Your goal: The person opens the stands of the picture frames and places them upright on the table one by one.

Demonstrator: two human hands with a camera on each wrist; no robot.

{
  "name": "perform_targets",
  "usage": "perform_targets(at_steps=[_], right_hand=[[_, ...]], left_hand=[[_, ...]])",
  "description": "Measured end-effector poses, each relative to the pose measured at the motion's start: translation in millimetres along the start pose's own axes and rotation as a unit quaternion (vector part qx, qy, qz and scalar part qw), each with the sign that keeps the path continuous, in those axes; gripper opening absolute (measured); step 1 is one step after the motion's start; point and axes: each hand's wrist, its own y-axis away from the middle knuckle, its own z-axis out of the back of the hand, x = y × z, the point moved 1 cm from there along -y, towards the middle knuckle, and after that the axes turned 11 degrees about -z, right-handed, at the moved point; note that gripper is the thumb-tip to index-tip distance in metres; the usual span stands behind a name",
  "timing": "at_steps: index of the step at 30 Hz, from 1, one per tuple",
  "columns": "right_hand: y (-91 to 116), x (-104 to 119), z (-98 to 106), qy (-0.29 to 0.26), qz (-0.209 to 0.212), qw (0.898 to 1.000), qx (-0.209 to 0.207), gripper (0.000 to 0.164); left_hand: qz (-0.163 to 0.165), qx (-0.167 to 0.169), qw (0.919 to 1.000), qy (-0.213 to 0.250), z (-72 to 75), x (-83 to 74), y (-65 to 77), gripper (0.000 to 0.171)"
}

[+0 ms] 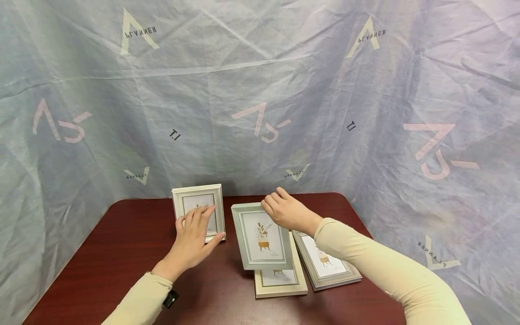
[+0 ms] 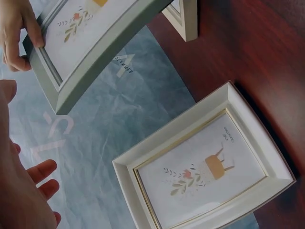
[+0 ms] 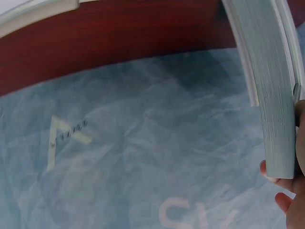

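Starting on the left, we've got a ribbed cream sleeve with a black band at the cuff, then the left hand, fingers loosely spread and holding nothing. It's in front of the white frame, just apart from it in the left wrist view. That one stands upright on the table, a smooth rectangle with a stepped border and a thin gold inner line around a plant print. Next, near the middle, is the grey-green frame, tilted, with a faint wood-grain streak along its side. The right hand is gripping it by the upper right corner, fingers curled round the edge, so the frame hangs below and left of that hand. Partly behind its lower end lies a cream frame; we can't tell if they touch. Farthest right, a beige frame lies flat, partly under the right arm. Table's glossy dark red, and behind it all hangs a wrinkly blue-grey cloth.
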Motion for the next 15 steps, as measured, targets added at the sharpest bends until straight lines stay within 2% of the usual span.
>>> perform_targets(at_steps=[8, 15], right_hand=[[1, -20, 5, 0.016, 0.000, 1.000, 0.014, 0.045], [-1, -25, 4, -0.003, -0.013, 0.999, -0.042, 0.036]], left_hand=[[-0.002, 0.006, 1.0000, -0.002, -1.9, -2.1, -0.3, 0.070], [-0.004, 0.010, 0.9999, 0.000, -5.8, -2.1, 1.7, 0.069]])
